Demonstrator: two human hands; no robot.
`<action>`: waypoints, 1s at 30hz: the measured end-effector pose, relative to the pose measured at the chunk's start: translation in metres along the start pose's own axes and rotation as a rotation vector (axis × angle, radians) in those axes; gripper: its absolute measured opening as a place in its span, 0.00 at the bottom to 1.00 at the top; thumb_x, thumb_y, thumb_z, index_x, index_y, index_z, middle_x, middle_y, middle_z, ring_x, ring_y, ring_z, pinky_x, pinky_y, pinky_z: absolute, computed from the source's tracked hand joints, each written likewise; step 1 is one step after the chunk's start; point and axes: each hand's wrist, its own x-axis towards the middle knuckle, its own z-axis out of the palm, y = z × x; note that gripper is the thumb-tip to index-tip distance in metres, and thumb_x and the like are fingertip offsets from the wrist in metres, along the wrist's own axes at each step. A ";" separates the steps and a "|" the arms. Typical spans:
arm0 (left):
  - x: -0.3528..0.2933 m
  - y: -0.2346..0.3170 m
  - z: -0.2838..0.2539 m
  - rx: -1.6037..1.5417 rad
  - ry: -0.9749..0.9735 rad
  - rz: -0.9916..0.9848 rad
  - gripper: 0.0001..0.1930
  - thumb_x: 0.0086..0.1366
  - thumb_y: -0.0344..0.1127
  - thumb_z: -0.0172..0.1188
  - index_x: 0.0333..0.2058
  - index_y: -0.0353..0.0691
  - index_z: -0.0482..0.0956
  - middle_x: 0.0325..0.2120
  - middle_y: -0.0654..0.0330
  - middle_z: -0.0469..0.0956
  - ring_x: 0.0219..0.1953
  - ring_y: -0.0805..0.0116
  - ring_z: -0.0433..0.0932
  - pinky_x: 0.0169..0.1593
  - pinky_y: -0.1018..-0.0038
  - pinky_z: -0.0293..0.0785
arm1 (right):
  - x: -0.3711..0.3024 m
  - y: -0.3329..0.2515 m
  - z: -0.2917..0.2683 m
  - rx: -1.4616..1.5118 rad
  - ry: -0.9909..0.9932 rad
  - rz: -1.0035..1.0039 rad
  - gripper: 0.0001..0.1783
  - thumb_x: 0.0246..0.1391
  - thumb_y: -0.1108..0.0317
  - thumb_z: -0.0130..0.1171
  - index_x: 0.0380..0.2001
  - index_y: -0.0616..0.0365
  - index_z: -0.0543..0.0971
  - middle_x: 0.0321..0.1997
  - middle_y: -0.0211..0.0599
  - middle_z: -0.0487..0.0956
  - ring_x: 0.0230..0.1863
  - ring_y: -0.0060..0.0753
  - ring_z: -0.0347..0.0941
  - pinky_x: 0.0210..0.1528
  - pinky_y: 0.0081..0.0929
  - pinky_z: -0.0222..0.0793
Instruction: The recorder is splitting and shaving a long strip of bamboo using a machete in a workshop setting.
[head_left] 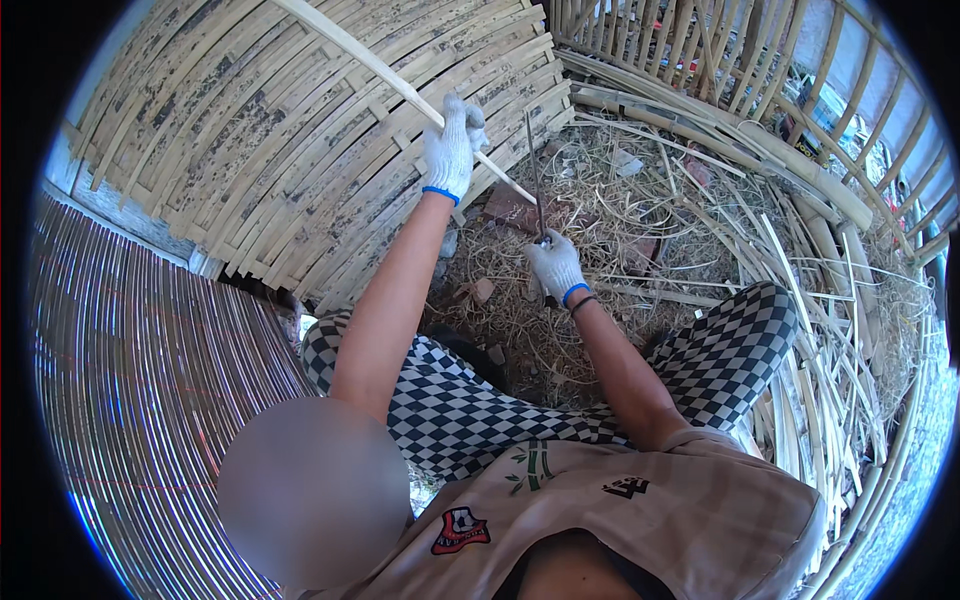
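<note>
My left hand [450, 152], in a white knit glove with a blue cuff, is closed round a long pale bamboo strip [372, 62]. The strip slants from the upper left down to the middle of the view. My right hand [556, 266], gloved the same way, grips a knife [533, 170] with a long, thin, dark blade pointing away from me. Near the strip's lower end, the blade crosses it or lies right beside it; whether they touch I cannot tell. The knife's handle is mostly hidden in my fist.
A woven bamboo panel [250, 130] stands at the upper left. Shavings [600, 215] litter the ground between my legs, with a reddish-brown block [508, 207] among them. Split bamboo strips [820, 430] lie at the right. A slatted bamboo fence [690, 45] runs along the far side.
</note>
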 end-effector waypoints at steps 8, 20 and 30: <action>0.016 0.044 0.011 0.034 0.162 0.337 0.21 0.71 0.50 0.60 0.27 0.38 0.74 0.17 0.66 0.68 0.18 0.76 0.65 0.25 0.75 0.65 | 0.011 0.019 0.015 0.096 -0.008 0.026 0.39 0.47 0.56 0.62 0.58 0.75 0.71 0.40 0.56 0.83 0.42 0.45 0.82 0.48 0.34 0.76; 0.037 0.040 0.010 -0.001 0.513 0.297 0.26 0.72 0.54 0.51 0.19 0.42 0.66 0.12 0.67 0.62 0.10 0.76 0.57 0.14 0.77 0.53 | 0.005 0.004 0.007 -0.001 -0.021 0.024 0.38 0.47 0.55 0.62 0.55 0.76 0.73 0.43 0.63 0.82 0.49 0.55 0.80 0.53 0.39 0.74; 0.043 0.033 0.051 -0.212 0.138 0.331 0.20 0.73 0.46 0.55 0.23 0.43 0.67 0.15 0.69 0.62 0.13 0.79 0.57 0.16 0.77 0.51 | 0.007 0.016 0.012 0.031 0.003 0.008 0.42 0.49 0.48 0.67 0.56 0.75 0.73 0.33 0.53 0.84 0.37 0.46 0.83 0.44 0.37 0.77</action>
